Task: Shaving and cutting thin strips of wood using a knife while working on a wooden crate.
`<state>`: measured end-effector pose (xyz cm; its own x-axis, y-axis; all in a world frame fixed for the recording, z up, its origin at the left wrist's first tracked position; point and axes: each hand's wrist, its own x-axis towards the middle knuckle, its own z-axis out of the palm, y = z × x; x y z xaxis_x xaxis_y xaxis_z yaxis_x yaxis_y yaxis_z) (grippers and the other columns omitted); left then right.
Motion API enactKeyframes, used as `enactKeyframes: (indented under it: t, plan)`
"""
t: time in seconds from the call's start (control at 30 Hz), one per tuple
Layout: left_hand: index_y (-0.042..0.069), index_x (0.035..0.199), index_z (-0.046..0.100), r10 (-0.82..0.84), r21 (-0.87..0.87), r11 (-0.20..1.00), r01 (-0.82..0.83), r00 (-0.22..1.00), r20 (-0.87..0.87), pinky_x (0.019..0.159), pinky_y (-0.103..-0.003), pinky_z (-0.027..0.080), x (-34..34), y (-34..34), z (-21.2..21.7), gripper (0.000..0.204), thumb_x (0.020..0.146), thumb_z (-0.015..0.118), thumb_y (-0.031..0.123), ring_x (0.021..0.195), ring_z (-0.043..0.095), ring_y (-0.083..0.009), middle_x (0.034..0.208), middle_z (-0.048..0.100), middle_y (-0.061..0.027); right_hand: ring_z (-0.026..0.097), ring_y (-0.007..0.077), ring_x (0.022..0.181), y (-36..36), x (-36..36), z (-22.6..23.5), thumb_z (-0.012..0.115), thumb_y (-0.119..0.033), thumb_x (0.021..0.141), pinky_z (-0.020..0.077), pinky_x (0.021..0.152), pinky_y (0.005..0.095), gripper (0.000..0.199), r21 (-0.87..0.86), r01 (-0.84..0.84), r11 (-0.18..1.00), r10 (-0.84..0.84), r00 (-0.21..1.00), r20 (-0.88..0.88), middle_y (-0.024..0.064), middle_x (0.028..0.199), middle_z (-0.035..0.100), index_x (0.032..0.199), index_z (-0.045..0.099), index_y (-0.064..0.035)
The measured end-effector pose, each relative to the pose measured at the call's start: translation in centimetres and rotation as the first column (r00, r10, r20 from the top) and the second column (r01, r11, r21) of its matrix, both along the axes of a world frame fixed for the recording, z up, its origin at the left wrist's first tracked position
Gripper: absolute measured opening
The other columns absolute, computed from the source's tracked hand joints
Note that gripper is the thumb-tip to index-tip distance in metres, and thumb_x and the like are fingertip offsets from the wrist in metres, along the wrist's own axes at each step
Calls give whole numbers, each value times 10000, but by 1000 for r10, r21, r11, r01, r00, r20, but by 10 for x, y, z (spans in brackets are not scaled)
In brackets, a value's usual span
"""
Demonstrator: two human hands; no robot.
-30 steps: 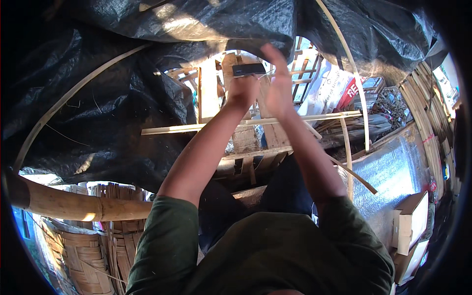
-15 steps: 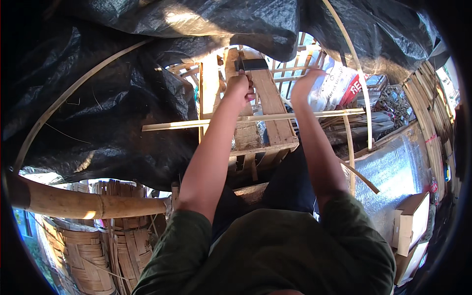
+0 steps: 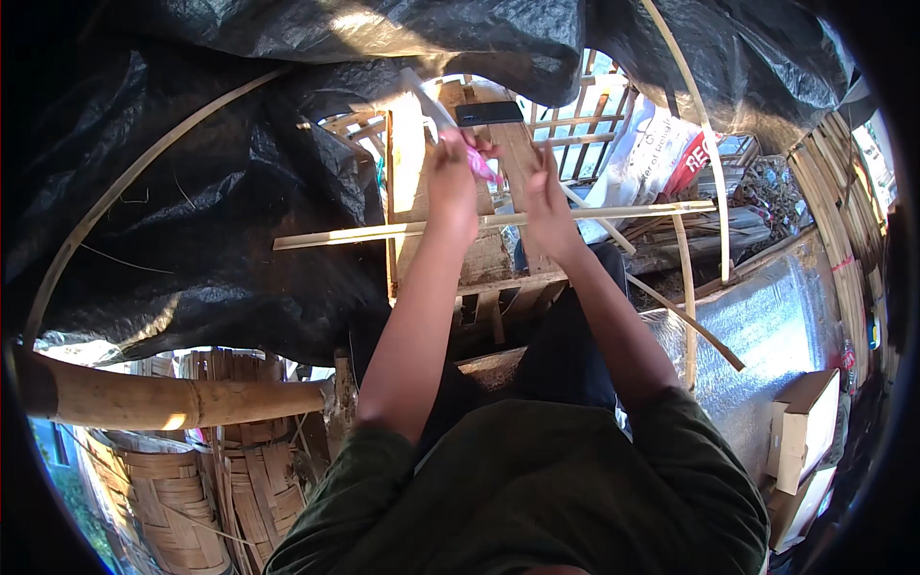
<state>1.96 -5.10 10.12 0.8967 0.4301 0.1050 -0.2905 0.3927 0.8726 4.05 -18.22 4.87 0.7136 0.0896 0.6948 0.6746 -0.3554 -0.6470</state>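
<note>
Left hand (image 3: 450,182) with fingers pinching a pink strip (image 3: 479,163), just below the dark phone (image 3: 489,113) on the wooden frame (image 3: 498,259). Right hand (image 3: 548,196), fingers loosely spread, hovers beside the strip, above the horizontal bamboo slat (image 3: 364,233)

The left hand (image 3: 450,182) pinches a pale, matt bamboo strip (image 3: 422,96) together with a bit of glossy pink plastic (image 3: 479,163). Under both hands lies a wooden frame (image 3: 479,259) of rough, dry slats, crossed by a smooth pale split-bamboo slat (image 3: 364,233). A crinkled black plastic sheet (image 3: 192,211) shines in patches. The thick bamboo pole (image 3: 163,402) looks smooth and tan; the woven basket (image 3: 163,489) is matt; the silver sheet (image 3: 767,326) is glossy foil
</note>
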Motion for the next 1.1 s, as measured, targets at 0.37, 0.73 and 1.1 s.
enactKeyframes:
  t: [0.37, 0.73, 1.1]
  plan:
    - [72, 1375, 511, 23, 928, 361, 88, 994, -103, 1019, -474, 438, -53, 33, -45, 420, 1005, 522, 271, 1298, 476, -306, 1375, 471, -197, 521, 66, 666, -20, -37, -20, 548, -138, 1015, 427, 586, 239, 165, 442, -368, 818, 572, 596, -563, 5, 785, 566, 1062, 575, 17]
    - [53, 1050, 652, 240, 949, 35, 314, 919, -313, 861, -407, 494, -78, 141, -94, 305, 813, 759, 213, 1044, 603, -319, 1045, 627, -81, 471, 90, 623, -38, -28, -46, 472, -264, 1055, 424, 588, 264, 283, 686, -110, 719, 636, 502, -586, 27, 747, 529, 1057, 562, 4]
    - [83, 902, 658, 201, 972, -199, 124, 976, -83, 743, -404, 509, -74, 118, -97, 43, 865, 655, 106, 913, 630, -287, 939, 629, -66, 491, 67, 595, -65, -4, -69, 426, -176, 1052, 397, 510, 249, 212, 300, -55, 952, 257, 673, -693, 3, 767, 509, 1140, 575, -52]
